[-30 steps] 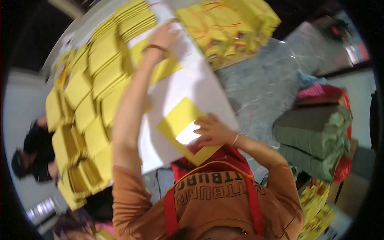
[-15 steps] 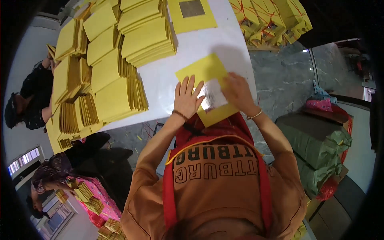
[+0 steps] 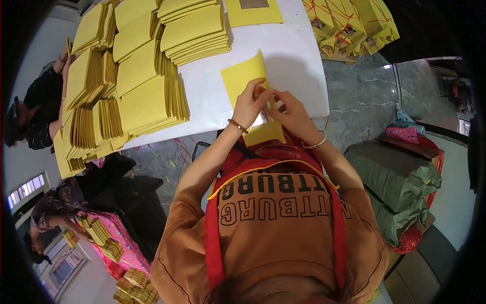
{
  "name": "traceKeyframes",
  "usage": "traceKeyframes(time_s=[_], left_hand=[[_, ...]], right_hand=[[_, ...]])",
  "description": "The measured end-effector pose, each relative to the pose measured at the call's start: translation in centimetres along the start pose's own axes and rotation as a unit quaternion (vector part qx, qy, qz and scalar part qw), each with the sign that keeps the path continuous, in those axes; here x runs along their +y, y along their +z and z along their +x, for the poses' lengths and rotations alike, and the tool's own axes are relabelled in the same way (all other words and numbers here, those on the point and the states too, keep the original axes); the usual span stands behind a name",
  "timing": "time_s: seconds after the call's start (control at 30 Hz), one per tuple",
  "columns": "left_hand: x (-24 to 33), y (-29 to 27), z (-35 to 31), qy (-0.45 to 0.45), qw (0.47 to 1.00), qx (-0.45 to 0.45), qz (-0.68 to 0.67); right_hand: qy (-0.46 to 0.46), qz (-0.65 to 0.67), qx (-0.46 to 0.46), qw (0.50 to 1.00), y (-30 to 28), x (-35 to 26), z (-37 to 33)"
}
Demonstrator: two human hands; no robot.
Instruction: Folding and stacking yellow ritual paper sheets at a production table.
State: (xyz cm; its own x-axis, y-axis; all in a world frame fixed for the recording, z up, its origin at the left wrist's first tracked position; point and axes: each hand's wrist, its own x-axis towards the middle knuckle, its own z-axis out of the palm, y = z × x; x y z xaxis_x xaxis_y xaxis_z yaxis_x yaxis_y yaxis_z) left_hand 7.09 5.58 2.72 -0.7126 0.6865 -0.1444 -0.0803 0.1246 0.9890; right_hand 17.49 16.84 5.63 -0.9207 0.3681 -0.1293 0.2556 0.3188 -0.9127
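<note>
A yellow paper sheet (image 3: 242,76) with a shiny silver patch lies at the near edge of the white table, its right side curling up and over. My left hand (image 3: 250,105) is closed on the middle of the sheet, thumb and fingers near the raised edge. My right hand (image 3: 295,115) pinches that lifted side close to the left fingertips. The fingers partly hide the silver patch. Beyond, another yellow sheet (image 3: 255,17) with a dull square lies flat near the far edge.
Large stacks of folded yellow paper (image 3: 147,101) cover the table's left part. Yellow bundles tied with red string (image 3: 349,30) stand beyond its right edge. Green wrapped packages (image 3: 390,177) sit at the right. Two other people (image 3: 38,116) (image 3: 55,215) are at the left.
My hands have come together from a flat position on the sheet. The sheet's right side is now lifted and bent over toward the left. The view has shifted slightly.
</note>
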Motion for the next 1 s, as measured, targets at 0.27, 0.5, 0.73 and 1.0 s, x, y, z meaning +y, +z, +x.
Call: traceKeyframes(time_s=[0.27, 0.5, 0.73, 1.0], left_hand=[[-3.6, -1.0, 1.2, -0.068, 0.970, -0.038, -0.229], [-3.7, -1.7, 1.3, -0.085, 0.961, -0.073, -0.252], [-3.2, -1.2, 1.1, -0.056, 0.970, -0.078, -0.224], [-2.1, -1.6, 0.9, -0.058, 0.998, -0.027, 0.009]], right_hand=[[-0.014, 0.105, 0.029, 0.994, 3.8, 2.4, -0.3], [0.123, 0.346, -0.017, 0.930, 3.1, 4.0, -0.6], [0.153, 0.412, 0.074, 0.895, 3.0, 2.0, -0.5], [0.195, 0.324, -0.030, 0.925, 1.5, 2.5, 1.0]])
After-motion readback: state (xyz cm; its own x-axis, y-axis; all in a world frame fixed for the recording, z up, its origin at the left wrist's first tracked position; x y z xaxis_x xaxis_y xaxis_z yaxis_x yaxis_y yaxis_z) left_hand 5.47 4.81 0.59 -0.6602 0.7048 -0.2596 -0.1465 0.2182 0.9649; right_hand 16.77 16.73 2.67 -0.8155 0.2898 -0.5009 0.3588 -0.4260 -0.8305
